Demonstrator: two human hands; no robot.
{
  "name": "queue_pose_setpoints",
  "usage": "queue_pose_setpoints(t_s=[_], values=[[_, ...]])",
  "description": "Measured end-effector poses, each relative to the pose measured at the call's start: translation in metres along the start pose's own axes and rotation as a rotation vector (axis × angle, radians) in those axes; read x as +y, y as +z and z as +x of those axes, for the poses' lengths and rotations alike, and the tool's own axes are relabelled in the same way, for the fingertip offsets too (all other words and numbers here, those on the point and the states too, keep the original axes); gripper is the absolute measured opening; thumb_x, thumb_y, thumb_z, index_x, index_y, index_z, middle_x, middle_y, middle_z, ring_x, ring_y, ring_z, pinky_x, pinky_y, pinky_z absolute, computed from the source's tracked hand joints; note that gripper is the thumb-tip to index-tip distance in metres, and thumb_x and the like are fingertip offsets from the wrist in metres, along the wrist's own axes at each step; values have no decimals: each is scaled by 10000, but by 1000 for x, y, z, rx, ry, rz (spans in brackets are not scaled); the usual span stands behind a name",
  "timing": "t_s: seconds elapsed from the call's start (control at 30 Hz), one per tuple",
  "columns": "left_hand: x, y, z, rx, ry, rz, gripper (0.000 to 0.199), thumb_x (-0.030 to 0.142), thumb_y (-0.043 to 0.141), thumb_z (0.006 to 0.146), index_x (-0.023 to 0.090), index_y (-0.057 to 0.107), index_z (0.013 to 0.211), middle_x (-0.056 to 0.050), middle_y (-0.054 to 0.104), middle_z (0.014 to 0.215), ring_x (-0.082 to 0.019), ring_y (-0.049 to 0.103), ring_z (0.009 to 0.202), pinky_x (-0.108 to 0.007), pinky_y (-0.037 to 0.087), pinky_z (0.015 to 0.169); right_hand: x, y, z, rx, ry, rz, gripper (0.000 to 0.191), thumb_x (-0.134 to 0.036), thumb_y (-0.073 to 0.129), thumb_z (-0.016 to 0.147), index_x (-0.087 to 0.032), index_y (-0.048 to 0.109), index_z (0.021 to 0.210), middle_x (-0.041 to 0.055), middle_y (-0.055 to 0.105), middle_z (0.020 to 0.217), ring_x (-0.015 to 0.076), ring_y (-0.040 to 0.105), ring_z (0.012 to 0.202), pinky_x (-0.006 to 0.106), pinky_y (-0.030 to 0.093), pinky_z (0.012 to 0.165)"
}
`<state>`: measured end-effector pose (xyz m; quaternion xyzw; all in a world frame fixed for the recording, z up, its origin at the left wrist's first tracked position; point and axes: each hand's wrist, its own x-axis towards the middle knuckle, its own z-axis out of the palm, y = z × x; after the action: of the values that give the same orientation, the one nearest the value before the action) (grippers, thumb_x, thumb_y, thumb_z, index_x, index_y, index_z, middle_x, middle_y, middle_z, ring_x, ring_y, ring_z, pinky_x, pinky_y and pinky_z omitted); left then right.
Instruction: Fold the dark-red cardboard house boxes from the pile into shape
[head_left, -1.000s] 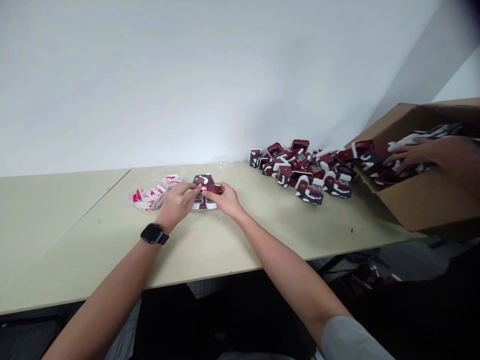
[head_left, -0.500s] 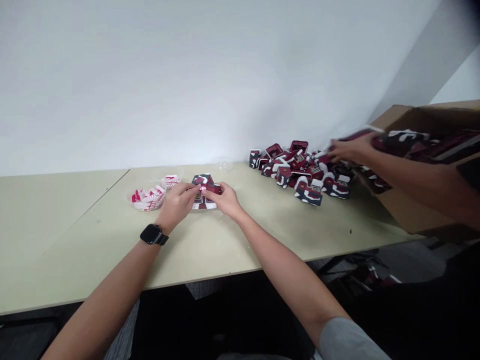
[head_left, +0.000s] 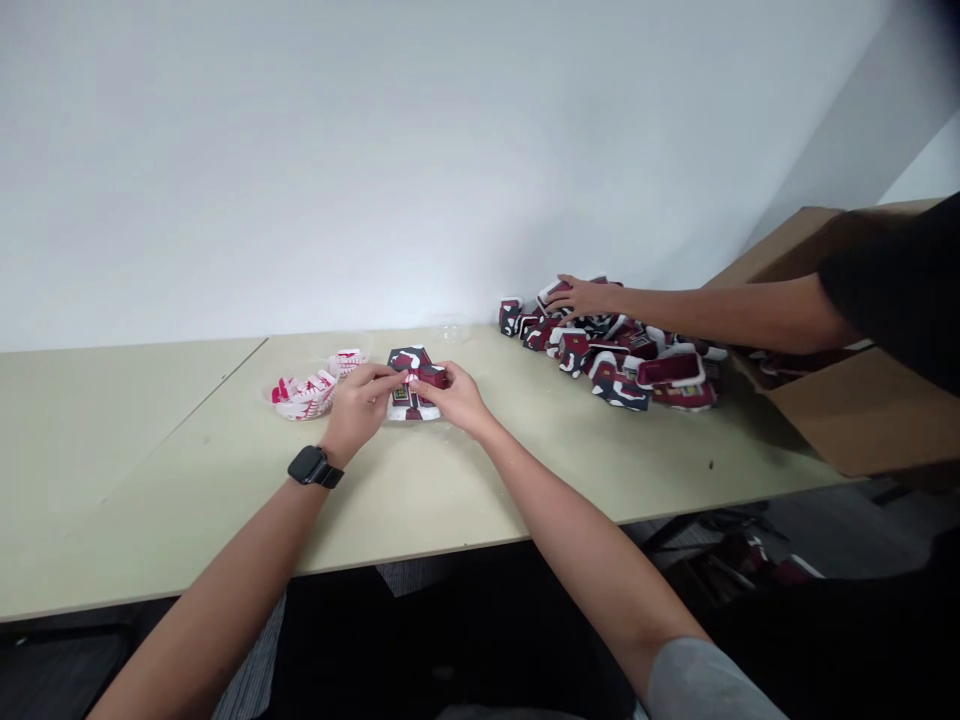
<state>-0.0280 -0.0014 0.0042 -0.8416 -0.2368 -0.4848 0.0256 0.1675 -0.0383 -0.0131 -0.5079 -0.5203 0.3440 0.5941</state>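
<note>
A miniature house [head_left: 412, 410], dark red with a black-and-white snowy roof, rests on the table in front of me. My left hand [head_left: 361, 405] pinches a small red-and-white piece [head_left: 411, 378] against the front of it; fingertips cover most of that piece. The fingers of my right hand [head_left: 459, 398] wrap round the house's right side, with the thumb pressed near the piece. Just left of my left hand, a clear bowl [head_left: 289, 414] holds similar red-and-white pieces. A second clear container with more of them stands behind it.
Many similar houses [head_left: 619, 385] are heaped at the right by the wall. A co-worker's hand [head_left: 574, 298] reaches onto the heap from the right. An open cardboard box [head_left: 832, 410] lies at the table's right end. A clear plastic item [head_left: 450, 328] stands near the wall.
The co-worker's hand has moved left from the box onto the heap, and more houses now lie at its right side. My hands keep nearly the same hold; the view has shifted slightly.
</note>
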Motion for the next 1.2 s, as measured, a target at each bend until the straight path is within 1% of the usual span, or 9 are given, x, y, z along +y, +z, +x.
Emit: queue_pose_setpoints(t_s=[0.1, 0.2, 0.3, 0.5, 0.6, 0.7, 0.8, 1.0, 1.2], values=[[7, 1, 3, 113, -202, -61, 226, 335, 683, 951, 229, 763, 1133, -87, 710, 1102, -244, 665, 1048, -411, 553, 942, -1, 1, 1, -15, 5, 72, 577, -558, 888, 669, -201, 691, 1078, 29, 739, 1009, 195, 686, 940, 319, 554, 845], [7, 2, 5, 150, -406, -248, 562, 415, 825, 816, 213, 656, 1313, -127, 641, 1337, -281, 633, 1177, -439, 538, 1000, -4, 1, -1, -49, 25, 164, 534, -494, 898, 678, -207, 679, 1071, 24, 735, 992, 186, 688, 906, 327, 564, 849], [3, 4, 5, 12, -598, -606, 724, 470, 812, 821, 217, 545, 1445, -143, 616, 1437, -299, 616, 1266, -451, 513, 1057, -7, 0, -4, -116, 53, 255, 516, -464, 903, 690, -213, 674, 1078, 30, 742, 1035, 185, 693, 920, 327, 569, 858], [-1, 9, 1, -161, -778, -976, 517, 514, 791, 837, 164, 684, 1202, -113, 728, 1262, -268, 694, 1112, -376, 544, 972, -16, 1, -3, -147, 107, 144, 448, -464, 836, 787, -195, 654, 1096, 68, 741, 1107, 219, 706, 1009, 375, 576, 926], [-1, 12, 1, -91, -864, -996, 523, 511, 823, 797, 166, 684, 1165, -102, 748, 1201, -241, 715, 1022, -346, 573, 885, -37, -10, -29, 19, -108, -120, 346, -401, 795, 839, -220, 664, 1104, 84, 732, 1167, 250, 682, 1132, 432, 552, 1017], [-2, 13, 2, -27, -901, -940, 492, 502, 829, 789, 165, 696, 1122, -92, 755, 1174, -229, 720, 998, -329, 582, 861, -60, -35, -94, 281, -531, -243, 200, -296, 625, 972, -257, 661, 1165, 80, 731, 1187, 240, 668, 1187, 449, 544, 1045], [-1, 13, 3, 10, -917, -891, 463, 489, 837, 781, 159, 709, 1080, -95, 757, 1157, -233, 716, 1006, -329, 586, 864, -60, -68, -162, 430, -715, -343, 212, -183, 612, 952, -269, 680, 1134, 69, 753, 1128, 246, 704, 1092, 472, 561, 1002], [4, 16, 2, -24, -877, -868, 515, 480, 849, 773, 172, 682, 1150, -99, 746, 1175, -241, 711, 1034, -337, 589, 846, -8, -117, -193, 605, -253, -404, 157, -297, 604, 964, -219, 696, 1065, 91, 740, 1098, 259, 711, 1064, 472, 576, 977], [9, 15, 1, -48, -842, -829, 539, 443, 859, 767, 161, 658, 1181, -125, 734, 1203, -270, 703, 1118, -405, 578, 950, 0, -108, -159, 440, -156, -382, 171, -320, 608, 928, -231, 700, 1041, 77, 741, 1095, 248, 713, 1026, 461, 580, 980]])
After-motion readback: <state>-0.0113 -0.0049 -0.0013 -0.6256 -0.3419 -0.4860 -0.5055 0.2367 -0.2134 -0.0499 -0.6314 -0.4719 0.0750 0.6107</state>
